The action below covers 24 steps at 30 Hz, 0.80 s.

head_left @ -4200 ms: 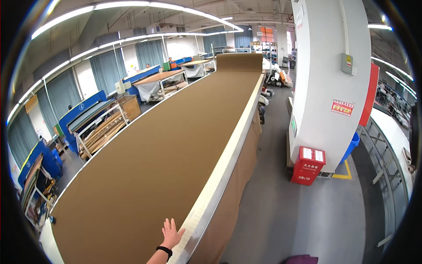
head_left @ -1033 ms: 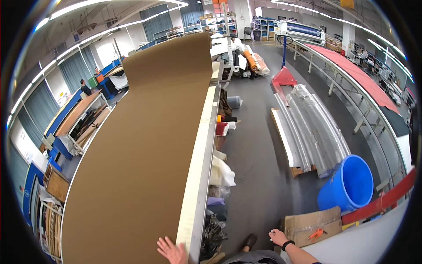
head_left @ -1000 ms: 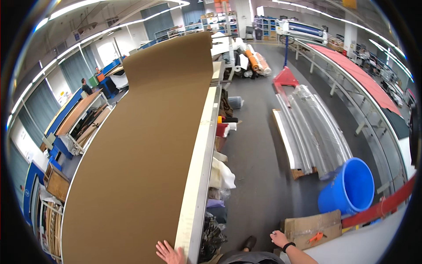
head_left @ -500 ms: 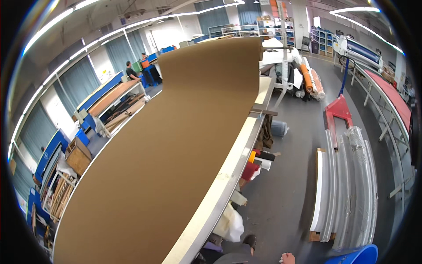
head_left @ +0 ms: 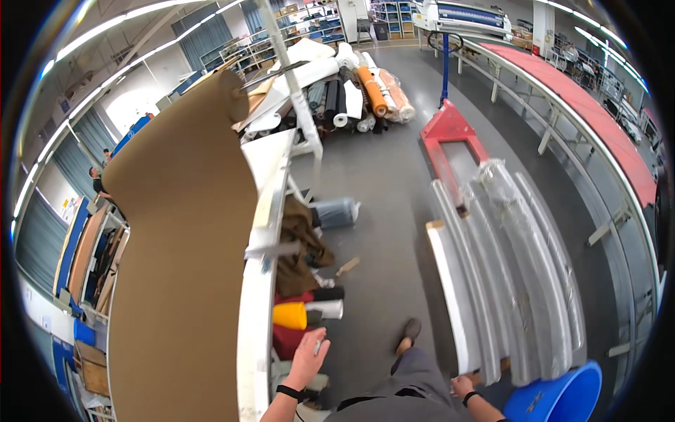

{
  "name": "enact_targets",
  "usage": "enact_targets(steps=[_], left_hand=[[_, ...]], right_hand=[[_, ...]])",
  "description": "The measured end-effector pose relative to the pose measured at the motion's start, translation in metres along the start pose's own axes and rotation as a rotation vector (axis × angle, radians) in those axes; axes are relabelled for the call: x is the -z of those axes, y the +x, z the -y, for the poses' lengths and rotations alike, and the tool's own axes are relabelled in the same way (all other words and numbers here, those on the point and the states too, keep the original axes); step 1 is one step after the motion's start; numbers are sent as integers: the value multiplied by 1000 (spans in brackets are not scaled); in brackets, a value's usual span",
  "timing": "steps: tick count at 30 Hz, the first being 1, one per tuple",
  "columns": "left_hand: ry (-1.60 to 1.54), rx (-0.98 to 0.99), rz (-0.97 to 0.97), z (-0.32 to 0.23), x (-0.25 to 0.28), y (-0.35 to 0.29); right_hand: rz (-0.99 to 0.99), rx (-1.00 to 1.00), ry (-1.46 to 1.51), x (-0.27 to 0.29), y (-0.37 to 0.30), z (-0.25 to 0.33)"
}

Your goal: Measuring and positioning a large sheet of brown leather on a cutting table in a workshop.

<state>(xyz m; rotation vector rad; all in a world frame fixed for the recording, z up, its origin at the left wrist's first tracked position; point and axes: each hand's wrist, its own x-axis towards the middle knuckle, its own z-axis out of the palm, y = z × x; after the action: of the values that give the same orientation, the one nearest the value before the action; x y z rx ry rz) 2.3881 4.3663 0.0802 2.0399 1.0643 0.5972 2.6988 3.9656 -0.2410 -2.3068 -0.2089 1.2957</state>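
My left hand (head_left: 308, 357), with a dark band at the wrist, is beside the long table's right edge, its fingers loosely curled. A small pale thing (head_left: 318, 347) shows at its fingers, too small to name. My right hand (head_left: 462, 386) hangs low near the blue bin, its fingers closed; what they hold, if anything, is hidden. A wide sheet of brown material (head_left: 183, 281) covers the table and rises at the far end to a roll (head_left: 235, 98). Neither hand touches the sheet.
Right of me, plastic-wrapped rolls (head_left: 520, 281) lie by a red pallet jack (head_left: 450, 133), with a blue bin (head_left: 583, 394) at their near end. Coloured rolls (head_left: 292, 315) and brown cloth (head_left: 302, 239) stick out beneath the table. Several rolls (head_left: 369, 91) lie piled ahead.
My view has swung to the right and down, so the table now lies further left. My left hand has come into view; the right forearm shows more.
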Motion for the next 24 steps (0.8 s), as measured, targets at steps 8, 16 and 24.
enact_targets(steps=[8, 16, 24], left_hand=[[-218, 493, 408, 66, -77, 188], [-285, 685, 590, 87, -105, 483], [-459, 638, 562, 104, -163, 797]], right_hand=[[50, 35, 213, 111, 104, 279], [-179, 131, 132, 175, 263, 447], [-36, -113, 340, 179, 330, 592]])
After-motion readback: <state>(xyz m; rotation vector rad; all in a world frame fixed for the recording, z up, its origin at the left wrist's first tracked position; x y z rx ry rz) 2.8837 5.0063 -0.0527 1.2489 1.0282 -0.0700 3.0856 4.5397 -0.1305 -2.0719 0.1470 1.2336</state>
